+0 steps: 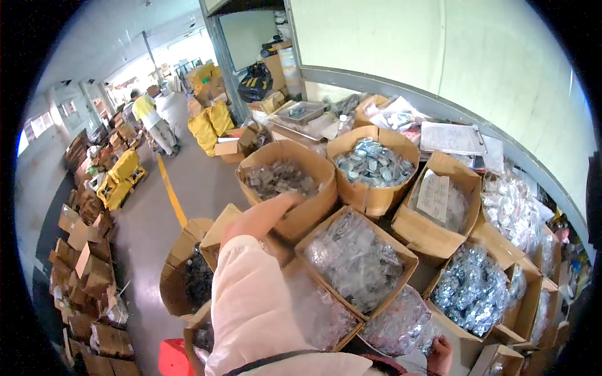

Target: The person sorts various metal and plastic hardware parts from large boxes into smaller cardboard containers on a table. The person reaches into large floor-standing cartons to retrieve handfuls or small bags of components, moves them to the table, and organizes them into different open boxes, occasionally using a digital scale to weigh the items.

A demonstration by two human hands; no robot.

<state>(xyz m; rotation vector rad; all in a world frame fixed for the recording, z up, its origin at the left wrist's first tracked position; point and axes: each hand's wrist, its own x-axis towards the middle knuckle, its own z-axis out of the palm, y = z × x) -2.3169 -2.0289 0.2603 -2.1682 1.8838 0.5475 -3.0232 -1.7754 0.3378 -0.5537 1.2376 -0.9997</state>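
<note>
My left hand (269,214) reaches forward to the near rim of a cardboard box (316,216) holding small dark grey metal parts (281,178). Its fingers bend over that rim and look closed on it; the fingertips are partly hidden. Low on the right, my right hand (440,356) has its fingers curled, beside a clear plastic bag (401,323) of parts. What the right hand holds, if anything, is hidden. Between the hands stands an open carton (407,272) full of clear bags with grey parts (354,254).
Farther back stands a box of shiny silver parts (373,161), next to a carton with a paper sheet (434,194). Bagged bluish metal parts (473,291) fill a box at right. A red container (174,358) sits low left. Across the aisle, another person (150,119) stands near yellow sacks (122,178).
</note>
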